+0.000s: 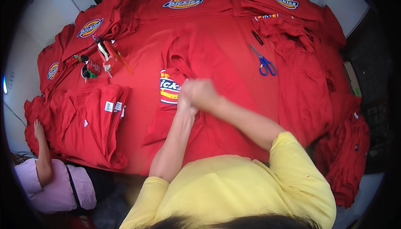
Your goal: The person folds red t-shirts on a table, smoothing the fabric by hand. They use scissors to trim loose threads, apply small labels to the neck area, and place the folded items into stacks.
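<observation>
A red garment [221, 124] with a colourful printed logo [169, 87] lies spread before me, its far part rumpled into folds. Over its middle, beside the logo, my two hands meet. My left hand [185, 103] is closed, partly covered by the other. Across it rests my right hand [201, 93], curled like a fist and blurred by motion. What the fingers hold, if anything, is hidden. Blue-handled scissors [265, 64] lie to the right of the garment, and a dark slim tool [257, 37] is just beyond them.
Folded red garments with logos [184, 13] line the far edge. A tagged red pile [90, 120] stands left, a loose heap [303, 82] right. Cups holding pens and tools [92, 67] stand far left. At the near left, a co-worker's hand [39, 131] touches the pile.
</observation>
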`<move>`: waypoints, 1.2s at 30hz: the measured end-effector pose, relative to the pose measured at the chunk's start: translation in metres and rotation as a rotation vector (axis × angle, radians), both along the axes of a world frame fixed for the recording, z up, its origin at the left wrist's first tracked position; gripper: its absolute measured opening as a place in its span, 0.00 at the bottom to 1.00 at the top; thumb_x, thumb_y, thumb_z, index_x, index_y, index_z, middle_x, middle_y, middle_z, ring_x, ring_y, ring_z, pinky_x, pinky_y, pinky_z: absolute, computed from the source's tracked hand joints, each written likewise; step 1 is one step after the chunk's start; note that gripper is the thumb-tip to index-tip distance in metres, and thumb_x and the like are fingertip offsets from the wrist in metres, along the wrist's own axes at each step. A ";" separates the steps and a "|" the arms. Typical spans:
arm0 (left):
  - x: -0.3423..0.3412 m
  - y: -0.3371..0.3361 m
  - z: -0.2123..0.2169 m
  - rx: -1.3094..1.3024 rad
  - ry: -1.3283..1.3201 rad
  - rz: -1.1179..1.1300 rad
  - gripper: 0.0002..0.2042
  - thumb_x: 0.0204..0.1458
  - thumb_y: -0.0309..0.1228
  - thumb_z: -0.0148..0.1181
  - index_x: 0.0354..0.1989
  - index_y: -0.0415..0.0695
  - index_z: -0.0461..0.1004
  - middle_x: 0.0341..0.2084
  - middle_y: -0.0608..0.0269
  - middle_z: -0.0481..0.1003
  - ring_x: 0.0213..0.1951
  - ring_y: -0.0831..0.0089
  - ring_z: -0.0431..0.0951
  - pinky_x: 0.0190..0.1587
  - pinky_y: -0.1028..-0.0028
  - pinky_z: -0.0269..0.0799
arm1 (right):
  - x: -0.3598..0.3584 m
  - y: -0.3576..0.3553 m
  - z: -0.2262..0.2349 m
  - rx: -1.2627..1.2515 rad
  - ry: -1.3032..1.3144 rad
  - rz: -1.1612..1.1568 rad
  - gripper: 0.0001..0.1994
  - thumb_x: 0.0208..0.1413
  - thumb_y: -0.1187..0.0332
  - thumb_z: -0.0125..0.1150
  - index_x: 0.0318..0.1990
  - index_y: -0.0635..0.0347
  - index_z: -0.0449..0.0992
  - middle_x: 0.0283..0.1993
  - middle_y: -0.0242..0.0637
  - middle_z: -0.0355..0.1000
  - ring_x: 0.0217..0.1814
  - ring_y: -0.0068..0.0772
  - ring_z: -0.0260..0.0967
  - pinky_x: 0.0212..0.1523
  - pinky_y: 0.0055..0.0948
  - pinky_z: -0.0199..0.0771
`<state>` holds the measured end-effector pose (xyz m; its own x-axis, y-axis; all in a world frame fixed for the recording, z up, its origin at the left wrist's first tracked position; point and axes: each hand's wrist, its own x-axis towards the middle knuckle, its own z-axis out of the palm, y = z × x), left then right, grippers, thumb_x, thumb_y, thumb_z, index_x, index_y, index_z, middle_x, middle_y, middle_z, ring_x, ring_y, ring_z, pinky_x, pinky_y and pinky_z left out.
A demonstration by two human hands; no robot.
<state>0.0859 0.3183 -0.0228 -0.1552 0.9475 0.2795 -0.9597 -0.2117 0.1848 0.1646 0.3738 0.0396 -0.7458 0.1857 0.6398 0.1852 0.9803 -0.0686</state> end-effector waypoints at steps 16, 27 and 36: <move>0.025 0.011 0.068 -0.895 0.303 0.230 0.15 0.63 0.39 0.40 0.50 0.44 0.67 0.33 0.69 0.73 0.40 0.78 0.74 0.47 0.72 0.71 | -0.004 0.011 0.009 0.042 -0.375 -0.415 0.06 0.46 0.63 0.58 0.23 0.52 0.71 0.22 0.32 0.69 0.24 0.33 0.71 0.20 0.32 0.69; -0.004 0.007 -0.019 -0.553 0.519 0.322 0.15 0.62 0.40 0.44 0.47 0.43 0.70 0.40 0.64 0.75 0.44 0.75 0.74 0.49 0.73 0.70 | 0.002 -0.002 -0.002 -0.129 -0.058 -0.179 0.09 0.51 0.64 0.55 0.28 0.58 0.77 0.27 0.46 0.74 0.30 0.42 0.75 0.24 0.40 0.72; -0.012 0.006 0.080 -0.799 0.442 0.311 0.21 0.59 0.42 0.50 0.48 0.33 0.69 0.45 0.54 0.74 0.46 0.69 0.74 0.49 0.71 0.71 | 0.016 0.034 0.014 -1.382 0.383 0.105 0.18 0.63 0.60 0.50 0.23 0.60 0.66 0.22 0.21 0.56 0.27 0.14 0.50 0.30 0.20 0.56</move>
